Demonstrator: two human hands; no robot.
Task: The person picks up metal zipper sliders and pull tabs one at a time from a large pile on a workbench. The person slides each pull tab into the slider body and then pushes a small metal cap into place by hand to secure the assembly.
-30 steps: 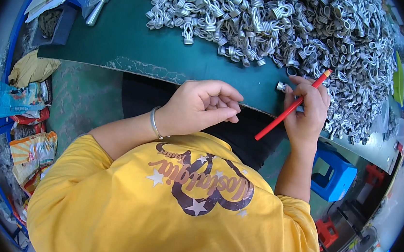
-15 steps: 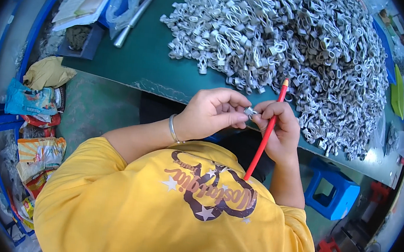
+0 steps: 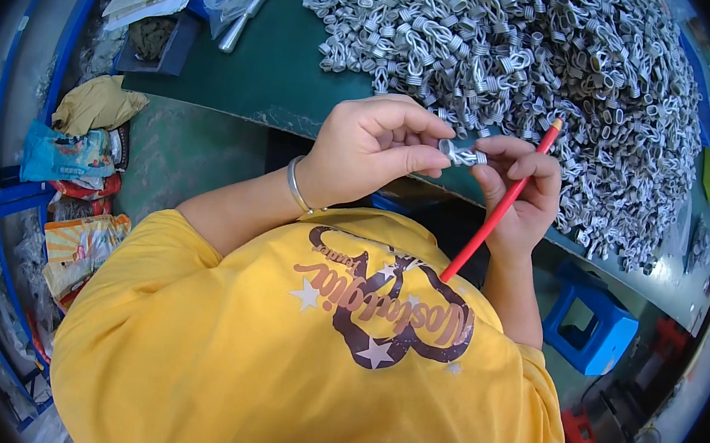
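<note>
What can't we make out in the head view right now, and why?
All in the head view:
Whether the left hand touches the metal piece: contact too small.
Whether the red stick's lower end touches the shirt: no depth cue.
Pile's far side: cut off by top edge; lower layers hidden by upper ones.
Rod's far end: cut off by top edge.

A green table [image 3: 258, 71] bears heaped metal pieces [image 3: 524, 63].

The pencil [image 3: 492, 213] is red, the metal piece [image 3: 464, 156] silvery
</note>
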